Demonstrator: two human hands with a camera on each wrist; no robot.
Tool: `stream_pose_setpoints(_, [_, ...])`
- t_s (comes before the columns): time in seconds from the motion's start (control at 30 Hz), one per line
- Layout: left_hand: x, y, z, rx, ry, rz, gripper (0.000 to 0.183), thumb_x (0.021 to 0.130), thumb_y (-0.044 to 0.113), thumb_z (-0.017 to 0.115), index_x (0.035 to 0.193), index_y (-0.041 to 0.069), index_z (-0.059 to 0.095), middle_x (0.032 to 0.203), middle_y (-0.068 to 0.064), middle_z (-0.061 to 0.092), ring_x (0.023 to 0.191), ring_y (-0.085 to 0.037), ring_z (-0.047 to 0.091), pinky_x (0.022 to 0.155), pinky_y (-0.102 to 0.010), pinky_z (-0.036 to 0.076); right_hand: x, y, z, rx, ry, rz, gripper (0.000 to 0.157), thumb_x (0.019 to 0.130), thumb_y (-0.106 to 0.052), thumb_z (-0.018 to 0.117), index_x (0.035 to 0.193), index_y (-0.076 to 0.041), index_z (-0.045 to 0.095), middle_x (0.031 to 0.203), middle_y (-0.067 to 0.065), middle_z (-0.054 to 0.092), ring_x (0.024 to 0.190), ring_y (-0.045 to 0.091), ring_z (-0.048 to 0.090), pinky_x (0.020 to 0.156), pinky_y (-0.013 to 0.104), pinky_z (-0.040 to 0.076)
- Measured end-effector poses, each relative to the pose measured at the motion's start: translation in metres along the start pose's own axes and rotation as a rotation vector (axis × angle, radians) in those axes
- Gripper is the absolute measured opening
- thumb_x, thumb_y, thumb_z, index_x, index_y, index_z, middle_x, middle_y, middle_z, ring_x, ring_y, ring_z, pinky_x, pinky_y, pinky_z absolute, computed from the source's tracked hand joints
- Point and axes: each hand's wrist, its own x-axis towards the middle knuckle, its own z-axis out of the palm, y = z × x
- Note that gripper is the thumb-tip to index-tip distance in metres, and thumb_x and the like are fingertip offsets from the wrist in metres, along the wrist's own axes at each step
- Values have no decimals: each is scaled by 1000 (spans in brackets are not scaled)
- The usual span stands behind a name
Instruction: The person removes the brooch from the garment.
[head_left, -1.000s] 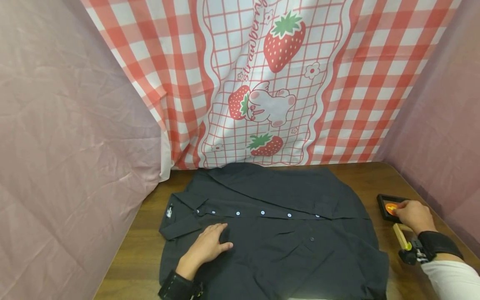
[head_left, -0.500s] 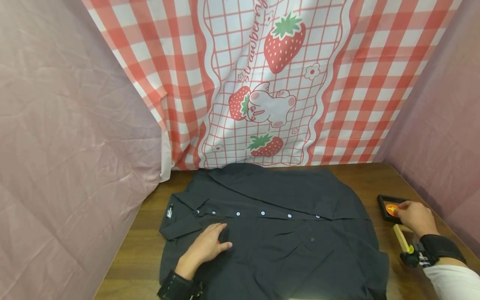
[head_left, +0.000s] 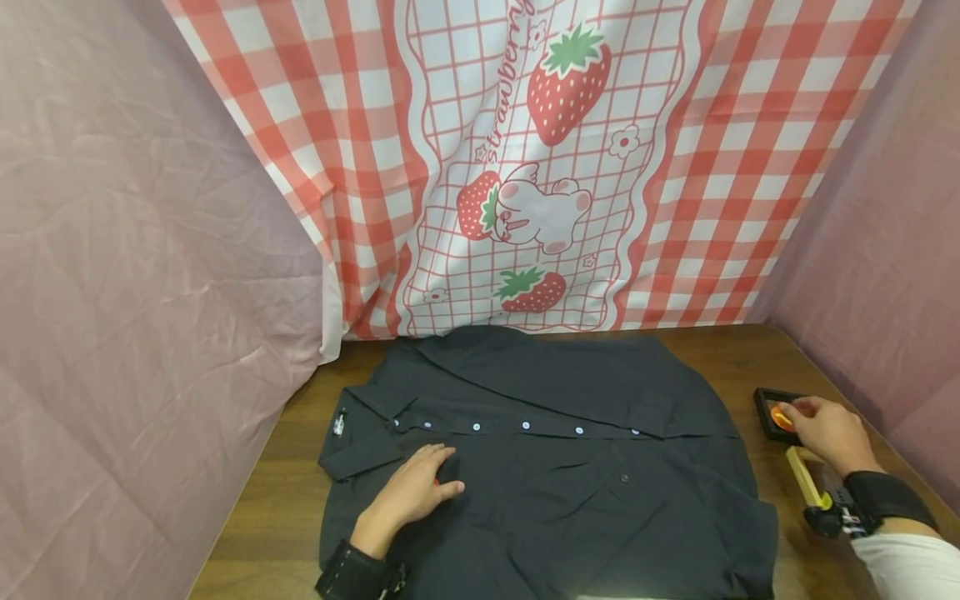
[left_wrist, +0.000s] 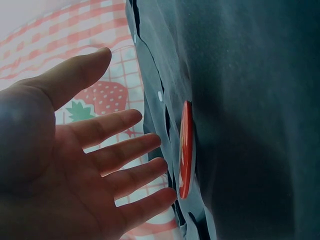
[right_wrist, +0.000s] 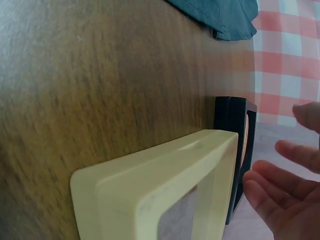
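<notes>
A dark button-up shirt [head_left: 540,508] lies spread on the wooden table, its collar to the left. Over its left part hovers my left hand [head_left: 412,492], fingers straight and apart, holding nothing. Below those fingers, a thin red disc [left_wrist: 185,150] rests on the cloth in the left wrist view; the hand mostly hides it from the head view. At the far right, my right hand [head_left: 831,435] is over a small black frame [head_left: 763,410] with an orange disc [head_left: 781,417] inside. In the right wrist view its fingers are spread, with nothing pinched between them.
A cream-coloured frame [head_left: 804,477] stands just in front of the black one, below my right wrist. Behind the table hangs a checked strawberry cloth [head_left: 540,208]. Pink drapes [head_left: 150,292] enclose both sides. Bare wood [head_left: 720,354] shows around the shirt.
My right fingertips have shifted slightly left, covering part of the orange disc, while the right wrist has drifted a little right and down. The left hand and shirt stay practically still.
</notes>
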Motion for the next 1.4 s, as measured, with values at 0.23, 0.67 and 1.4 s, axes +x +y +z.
stream_pose_setpoints(0.23, [0, 2, -3, 2, 21, -4, 59, 87, 30, 71, 133, -3, 55, 140, -26, 51, 134, -41, 45, 111, -55, 36, 0, -3, 3, 53, -24, -55, 69, 102, -48, 38, 131, 15, 42, 118, 43, 51, 100, 59, 51, 75, 62, 45])
stream_pose_setpoints(0.67, [4, 0, -5, -2, 37, -12, 62, 88, 30, 70, 137, -4, 50, 143, -25, 48, 136, -40, 42, 112, -54, 35, -1, -17, 7, 168, -60, -128, 72, 104, -44, 33, 146, 14, 24, 133, 46, 38, 115, 62, 41, 83, 68, 39])
stream_pose_setpoints(1.4, [-1, 0, -1, -40, 76, -60, 62, 89, 29, 69, 139, 0, 49, 145, -23, 46, 137, -40, 41, 111, -56, 36, -10, -41, 12, 231, -6, -188, 66, 105, -38, 34, 149, 10, 21, 133, 42, 36, 116, 61, 37, 85, 70, 35])
